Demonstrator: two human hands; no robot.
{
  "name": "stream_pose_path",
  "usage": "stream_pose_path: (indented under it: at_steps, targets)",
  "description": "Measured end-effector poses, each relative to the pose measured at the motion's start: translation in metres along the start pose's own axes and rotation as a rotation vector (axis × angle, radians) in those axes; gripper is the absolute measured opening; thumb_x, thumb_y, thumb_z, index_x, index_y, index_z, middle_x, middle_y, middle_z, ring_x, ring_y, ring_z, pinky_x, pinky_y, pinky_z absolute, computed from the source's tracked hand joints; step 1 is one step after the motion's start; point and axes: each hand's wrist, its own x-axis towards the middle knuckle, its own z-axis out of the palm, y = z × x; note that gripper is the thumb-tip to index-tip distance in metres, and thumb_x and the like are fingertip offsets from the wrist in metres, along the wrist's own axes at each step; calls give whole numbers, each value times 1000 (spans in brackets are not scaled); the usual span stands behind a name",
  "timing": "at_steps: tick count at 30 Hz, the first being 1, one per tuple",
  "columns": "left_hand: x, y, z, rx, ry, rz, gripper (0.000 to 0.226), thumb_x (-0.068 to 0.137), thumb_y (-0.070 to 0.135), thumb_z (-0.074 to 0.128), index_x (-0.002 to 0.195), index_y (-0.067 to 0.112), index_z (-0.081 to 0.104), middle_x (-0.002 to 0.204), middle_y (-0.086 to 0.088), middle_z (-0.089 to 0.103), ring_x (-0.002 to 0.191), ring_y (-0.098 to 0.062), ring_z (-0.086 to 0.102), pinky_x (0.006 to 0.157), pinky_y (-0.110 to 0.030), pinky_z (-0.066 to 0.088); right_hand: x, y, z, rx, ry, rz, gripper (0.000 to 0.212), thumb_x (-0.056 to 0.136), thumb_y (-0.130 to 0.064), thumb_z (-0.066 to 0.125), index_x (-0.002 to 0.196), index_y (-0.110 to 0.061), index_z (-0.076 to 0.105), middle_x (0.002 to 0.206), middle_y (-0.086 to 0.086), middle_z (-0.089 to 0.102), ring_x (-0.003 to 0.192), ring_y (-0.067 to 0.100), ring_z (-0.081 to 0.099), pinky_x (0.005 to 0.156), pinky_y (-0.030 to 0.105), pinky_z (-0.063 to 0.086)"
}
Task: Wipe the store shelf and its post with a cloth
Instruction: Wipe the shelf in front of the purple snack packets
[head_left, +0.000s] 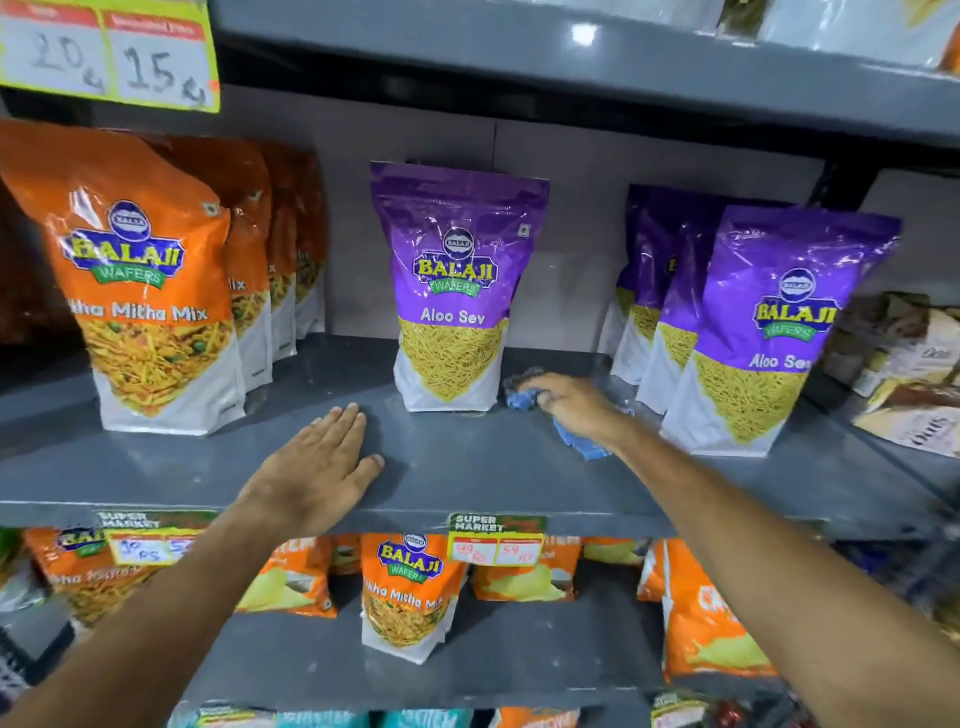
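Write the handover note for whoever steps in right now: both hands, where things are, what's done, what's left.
Left hand: flat, palm down on the grey shelf near its front edge, holding nothing.
Right hand: pressing the blue cloth on the shelf, in the gap between the lone Aloo Sev pouch and the Aloo Sev row to the right.
Done: cannot tell which parts are already wiped.
Left: the shelf under and behind the pouches, the area by the orange pouches, and the post at the back right.
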Motion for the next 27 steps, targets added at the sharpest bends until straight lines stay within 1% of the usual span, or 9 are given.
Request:
stream_pose_path:
  at_steps: [2, 4, 7, 10, 14, 16, 19, 24, 27]
  targets:
    - [2, -1, 0, -75, -2, -37, 77, 103, 53, -1, 165, 8, -1, 175, -13, -11, 163, -24, -9, 134, -37, -3, -22, -1, -7, 126, -60, -12, 46, 94, 3, 50, 124, -23, 73, 132, 7, 69, 125, 29, 61, 104, 30, 46]
    - [3, 0, 1, -95, 3, -41, 76, 105, 53, 1, 165, 7, -2, 175, -12, -10, 163, -22, -9, 134, -37, -2, -41, -2, -19, 266, -10, 19, 42, 93, 6, 52, 122, -17, 72, 130, 8, 70, 125, 27, 61, 96, 17, 46]
    - [1, 0, 0, -85, -11, -21, 76, 104, 50, -2, 164, 5, 0, 174, -16, -11, 163, -27, -9, 135, -40, 1, -53, -7, -22, 136, 182, 83, 38, 98, -1, 48, 119, -21, 72, 127, 15, 69, 116, 36, 63, 98, 34, 48]
    - [-2, 3, -6, -135, 5, -32, 72, 108, 48, 9, 164, 3, -3, 175, -14, -9, 164, -24, -7, 134, -38, 0, -56, -36, -8, -153, 92, 30, 40, 95, -4, 51, 121, -23, 75, 126, 10, 66, 116, 28, 62, 86, 20, 39]
    - [-9, 7, -14, -170, 2, -24, 73, 108, 48, 7, 164, 3, 0, 175, -14, -6, 164, -25, -5, 135, -39, 2, -57, -107, 0, 29, 1, -171, 31, 83, -10, 71, 105, -31, 80, 112, -9, 77, 107, 11, 68, 89, 22, 49]
    - [-13, 5, -17, -106, 1, 7, 74, 106, 46, 2, 164, 2, 7, 174, -20, -6, 164, -30, -5, 134, -44, 6, -49, -141, 8, 74, 28, -230, 29, 78, -10, 77, 100, -29, 81, 102, -8, 79, 101, 12, 71, 89, 27, 52]
    - [-16, 6, -19, -94, -3, 25, 67, 110, 43, 12, 164, 3, 10, 174, -20, -6, 164, -31, -6, 134, -45, 7, -30, -178, 23, -13, 50, -266, 28, 75, -11, 83, 100, -23, 82, 96, -3, 80, 91, 12, 71, 80, 26, 55]
    - [-11, 6, -16, -205, 26, -21, 73, 108, 50, 13, 165, 7, 0, 176, -10, -5, 164, -21, -4, 135, -38, 3, -27, -162, 20, -126, 19, -277, 26, 76, -9, 83, 102, -15, 82, 101, 0, 80, 94, 10, 71, 83, 22, 52]
    - [-7, 5, -9, -222, 40, -31, 74, 107, 53, 11, 165, 10, -2, 176, -7, -5, 164, -19, -5, 134, -36, 1, -41, -125, -1, -191, 22, -222, 26, 79, -13, 83, 104, -19, 81, 106, -3, 79, 92, 6, 68, 85, 19, 46]
